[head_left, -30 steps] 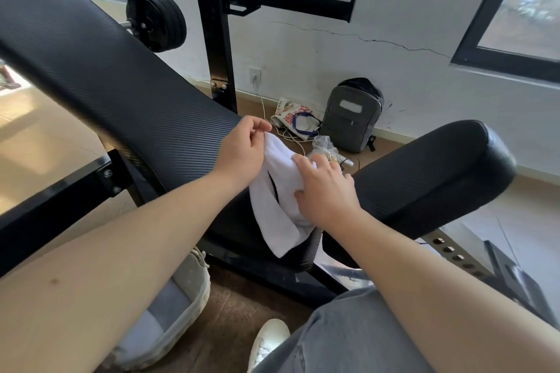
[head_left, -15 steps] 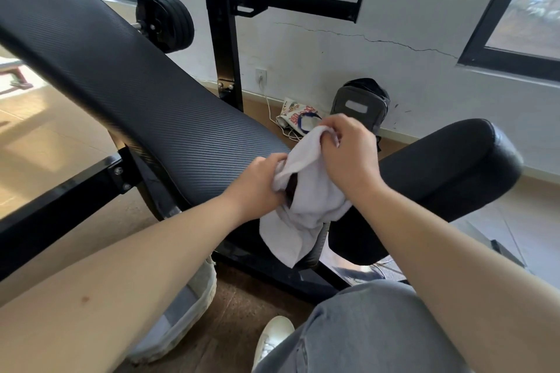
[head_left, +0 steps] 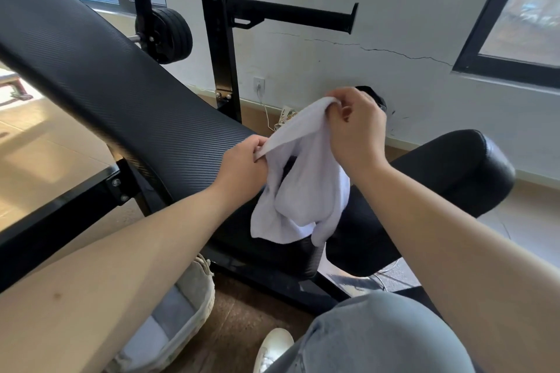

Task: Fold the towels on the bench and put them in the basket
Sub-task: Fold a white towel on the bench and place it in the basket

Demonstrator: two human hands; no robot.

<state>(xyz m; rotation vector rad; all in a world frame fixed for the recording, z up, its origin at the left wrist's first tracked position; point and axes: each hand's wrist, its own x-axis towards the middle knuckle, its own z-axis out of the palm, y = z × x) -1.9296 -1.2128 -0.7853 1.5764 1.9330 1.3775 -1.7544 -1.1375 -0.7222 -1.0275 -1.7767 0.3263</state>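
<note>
- The basket (head_left: 198, 303) sits on the floor below the near edge of the worktop (head_left: 121, 94), partly hidden by the left forearm. Something pale grey lies inside, though I cannot tell what.
- The left hand (head_left: 242, 166) is close over the worktop's ribbed pad. Its grip is narrow, pinching one upper edge of the towel (head_left: 306, 191) between thumb and fingers.
- The towel is white and not yet folded. It hangs rumpled between both hands over the worktop's lower end, with its bottom corners drooping toward the gap between the two pads.
- The right hand (head_left: 356, 130) is higher above the worktop, and its grip holds the opposite upper edge, with cloth bunched at the fingertips.
- The step in hand looks like opening the towel out before its first fold.
- The next move probably calls for finding the true corners and drawing the top edge taut. After that the towel can be halved, either in the air or laid flat on the worktop.
</note>
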